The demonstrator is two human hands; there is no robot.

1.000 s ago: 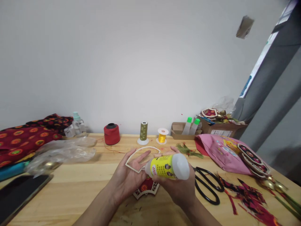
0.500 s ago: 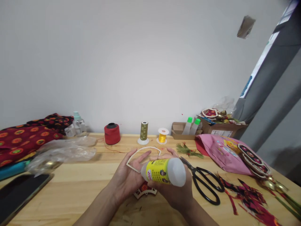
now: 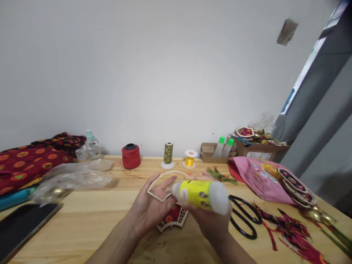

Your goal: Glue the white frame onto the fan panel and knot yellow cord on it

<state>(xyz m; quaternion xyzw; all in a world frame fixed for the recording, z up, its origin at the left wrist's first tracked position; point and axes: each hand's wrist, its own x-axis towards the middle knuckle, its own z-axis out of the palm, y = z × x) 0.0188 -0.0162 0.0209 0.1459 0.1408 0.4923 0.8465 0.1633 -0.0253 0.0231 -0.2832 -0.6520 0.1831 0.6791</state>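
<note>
My right hand (image 3: 211, 220) grips a white glue bottle (image 3: 202, 195) with a yellow label, held sideways with its nozzle pointing left. My left hand (image 3: 152, 207) lies palm up beside it, fingers stretched out, with a thin pale wooden fan-shaped frame (image 3: 165, 183) resting across the fingers. Just below both hands a red and cream fan-shaped ornament (image 3: 173, 218) lies on the wooden table (image 3: 90, 223). The bottle is slightly blurred by motion.
Black scissors (image 3: 244, 220) lie right of my right hand. Red (image 3: 131, 156), olive (image 3: 168, 154) and yellow (image 3: 189, 158) thread spools stand at the back. Clear plastic bags (image 3: 71, 179), patterned red cloth (image 3: 30, 161) and a phone (image 3: 22, 225) lie left. Pink cloth (image 3: 264, 178), cardboard boxes (image 3: 258, 148) and red paper cuttings (image 3: 291, 229) sit right.
The glue bottle dipped left and lower half a second ago, then swung back up and to the right. My left hand and the frame have barely moved.
</note>
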